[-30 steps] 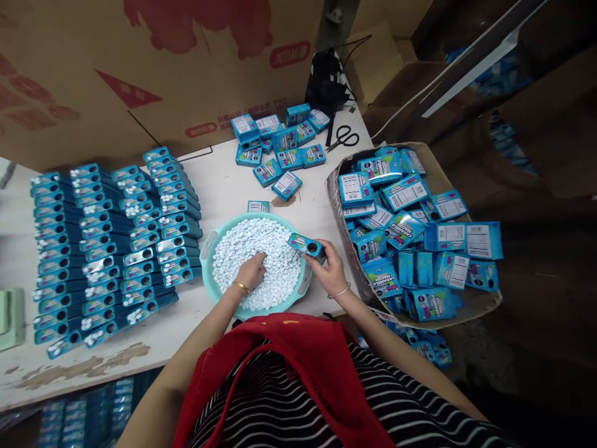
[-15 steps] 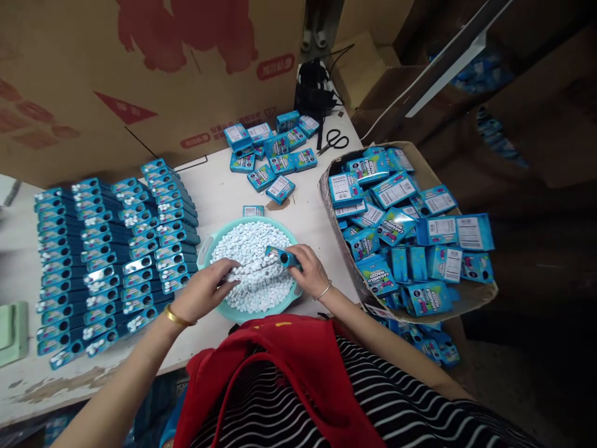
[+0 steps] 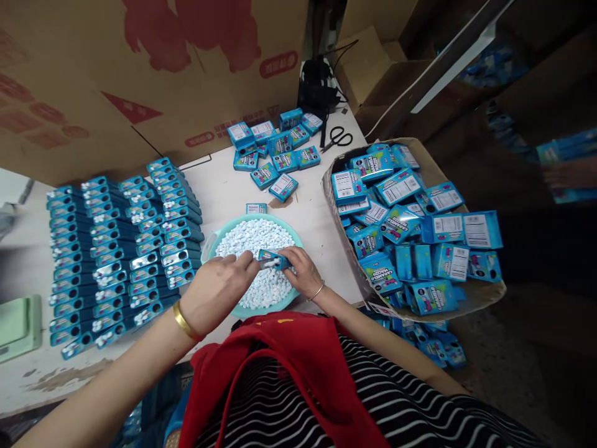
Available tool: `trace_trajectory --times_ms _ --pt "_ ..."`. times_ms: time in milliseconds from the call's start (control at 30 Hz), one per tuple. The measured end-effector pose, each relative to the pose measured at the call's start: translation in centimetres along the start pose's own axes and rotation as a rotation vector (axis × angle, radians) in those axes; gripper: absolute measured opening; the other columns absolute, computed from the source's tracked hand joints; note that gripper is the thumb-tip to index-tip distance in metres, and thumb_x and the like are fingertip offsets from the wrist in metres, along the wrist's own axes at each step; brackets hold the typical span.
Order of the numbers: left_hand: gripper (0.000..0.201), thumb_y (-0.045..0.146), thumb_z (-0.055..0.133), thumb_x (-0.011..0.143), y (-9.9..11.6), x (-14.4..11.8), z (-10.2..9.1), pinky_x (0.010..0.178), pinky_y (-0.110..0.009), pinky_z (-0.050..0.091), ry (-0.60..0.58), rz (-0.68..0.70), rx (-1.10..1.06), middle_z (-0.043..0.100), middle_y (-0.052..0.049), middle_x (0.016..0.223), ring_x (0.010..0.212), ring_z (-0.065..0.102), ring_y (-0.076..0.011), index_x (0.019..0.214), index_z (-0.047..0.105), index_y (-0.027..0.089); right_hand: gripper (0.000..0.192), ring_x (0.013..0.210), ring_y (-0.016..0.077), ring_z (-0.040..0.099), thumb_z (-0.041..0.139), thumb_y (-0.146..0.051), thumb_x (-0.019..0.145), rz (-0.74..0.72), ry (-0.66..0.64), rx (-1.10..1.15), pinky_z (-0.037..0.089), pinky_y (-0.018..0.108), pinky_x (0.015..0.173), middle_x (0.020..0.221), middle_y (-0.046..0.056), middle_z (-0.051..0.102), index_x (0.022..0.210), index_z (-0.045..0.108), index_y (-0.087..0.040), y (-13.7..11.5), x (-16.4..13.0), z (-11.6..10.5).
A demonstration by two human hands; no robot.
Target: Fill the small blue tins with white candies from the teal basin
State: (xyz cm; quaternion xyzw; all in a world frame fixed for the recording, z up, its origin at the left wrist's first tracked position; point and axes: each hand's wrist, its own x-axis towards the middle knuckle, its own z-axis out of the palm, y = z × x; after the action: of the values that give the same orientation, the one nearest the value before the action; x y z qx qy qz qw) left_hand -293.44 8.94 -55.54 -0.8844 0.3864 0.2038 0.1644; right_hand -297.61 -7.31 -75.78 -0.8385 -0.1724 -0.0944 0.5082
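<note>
Over a teal basin (image 3: 208, 244) heaped with small white candies (image 3: 254, 239), the right hand (image 3: 303, 274) grips a small blue box (image 3: 273, 258) while the left hand (image 3: 219, 289) pinches candies at its opening. Left of the basin, rows of filled boxes (image 3: 125, 242) lie finished; right of it, a cardboard carton (image 3: 466, 298) holds many more blue boxes.

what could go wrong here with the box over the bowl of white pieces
The small blue box is held over the basin by both the left hand and right hand; loose white pieces might miss its opening. The left forearm passes close to the rows of boxes and could knock them out of line.
</note>
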Motion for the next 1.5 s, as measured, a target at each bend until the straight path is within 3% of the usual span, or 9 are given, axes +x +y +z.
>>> trace_trajectory --times_ms 133,300,433,600,700,800,1033,1300,1500 --pt "0.02 0.02 0.041 0.091 -2.3 -0.7 3.0 0.064 -0.03 0.046 0.061 -0.09 -0.109 0.062 -0.005 0.092 0.084 0.06 -0.0209 0.104 0.057 0.02 0.04 0.106 0.0244 0.053 0.048 -0.012 0.081 0.036 0.024 0.032 0.048 0.044 0.095 0.111 0.01 0.057 0.12 0.052 -0.021 0.4 -0.4 -0.3" --pt "0.02 0.024 0.044 0.088 -5.2 -0.6 13.3 0.07 -0.032 0.047 -0.15 -0.328 -0.382 0.062 -0.01 0.104 0.089 0.061 -0.0231 0.101 0.057 0.018 0.034 0.105 0.0236 0.055 0.054 -0.019 0.084 0.158 0.12 0.096 0.048 0.042 0.093 0.11 0.01 0.057 0.117 0.053 -0.022 1.2 -0.7 -1.6" --pt "0.021 0.024 0.043 0.088 -2.3 3.0 20.0 0.079 -0.034 0.046 -0.149 -0.348 -0.566 0.062 -0.01 0.106 0.097 0.06 -0.0237 0.104 0.055 0.018 0.029 0.098 0.022 0.057 0.061 -0.028 0.084 0.246 0.187 0.111 0.05 0.038 0.086 0.104 0.008 0.059 0.112 0.054 -0.022 1.5 -0.6 -2.7" --pt "0.029 0.021 0.042 0.087 1.8 7.8 22.0 0.089 -0.031 0.044 -0.043 -0.326 -0.708 0.061 -0.008 0.116 0.105 0.058 -0.0206 0.116 0.05 0.02 0.03 0.095 0.0209 0.058 0.064 -0.031 0.083 0.291 0.232 0.112 0.049 0.035 0.084 0.101 0.007 0.06 0.11 0.055 -0.021 1.4 -0.3 -3.3" --pt "0.03 0.025 0.046 0.087 1.4 7.4 21.3 0.087 -0.031 0.045 -0.002 -0.296 -0.774 0.063 -0.008 0.111 0.099 0.06 -0.0201 0.116 0.051 0.018 0.03 0.096 0.021 0.058 0.064 -0.031 0.083 0.304 0.236 0.117 0.048 0.035 0.084 0.102 0.007 0.06 0.11 0.055 -0.021 1.4 -0.4 -3.5" --pt "0.029 0.034 0.046 0.089 -0.3 4.8 19.6 0.079 -0.029 0.046 0.04 -0.259 -0.818 0.064 -0.006 0.102 0.085 0.06 -0.0173 0.113 0.052 0.018 0.029 0.096 0.0214 0.058 0.063 -0.03 0.083 0.306 0.236 0.112 0.049 0.036 0.085 0.103 0.007 0.06 0.11 0.055 -0.021 1.4 -0.7 -3.4" --pt "0.03 0.043 0.045 0.091 -2.8 -0.7 12.3 0.072 -0.027 0.046 0.224 -0.153 -0.851 0.063 -0.004 0.095 0.078 0.058 -0.0143 0.107 0.054 0.02 0.035 0.106 0.0245 0.054 0.052 -0.017 0.083 0.133 0.117 0.021 0.047 0.043 0.093 0.11 0.01 0.058 0.117 0.053 -0.021 1.3 -0.8 -2.1" --pt "0.024 0.031 0.043 0.09 -1.7 -0.3 5.3 0.072 -0.032 0.048 -0.011 -0.146 -0.451 0.064 -0.008 0.104 0.088 0.062 -0.0213 0.108 0.053 0.019 0.045 0.106 0.0252 0.053 0.047 -0.009 0.078 -0.025 0.019 -0.004 0.048 0.046 0.095 0.11 0.011 0.058 0.121 0.052 -0.02 0.0 -0.2 -0.3" --pt "0.019 0.015 0.039 0.089 0.7 0.3 0.9 0.06 -0.032 0.046 -0.121 -0.158 -0.135 0.063 -0.008 0.091 0.079 0.063 -0.0235 0.099 0.055 0.018 0.047 0.105 0.0254 0.053 0.047 -0.008 0.077 -0.031 0.022 0.01 0.047 0.049 0.096 0.11 0.01 0.058 0.123 0.05 -0.021 -0.2 -0.5 0.2"
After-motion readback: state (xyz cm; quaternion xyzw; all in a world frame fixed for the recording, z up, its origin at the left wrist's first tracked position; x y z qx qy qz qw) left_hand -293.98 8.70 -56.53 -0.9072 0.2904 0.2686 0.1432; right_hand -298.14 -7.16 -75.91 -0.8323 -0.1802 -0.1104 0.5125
